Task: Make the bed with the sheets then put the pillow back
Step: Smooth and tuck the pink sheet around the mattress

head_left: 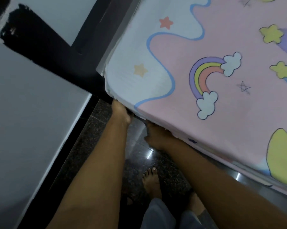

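A pink and pale blue sheet (197, 66) printed with rainbows, clouds and stars lies flat over the mattress, filling the right side of the head view. My left hand (120, 111) reaches under the mattress corner, its fingers hidden beneath the sheet's edge. My right hand (157, 138) grips the side edge of the sheet just right of that corner, fingers curled under and out of sight. No pillow is in view.
A dark bed frame rail (109, 25) runs along the far side of the mattress. White wall panels (28, 103) with black bands stand on the left. The floor (93, 146) is dark speckled stone; my bare foot (151, 180) stands on it near the bed.
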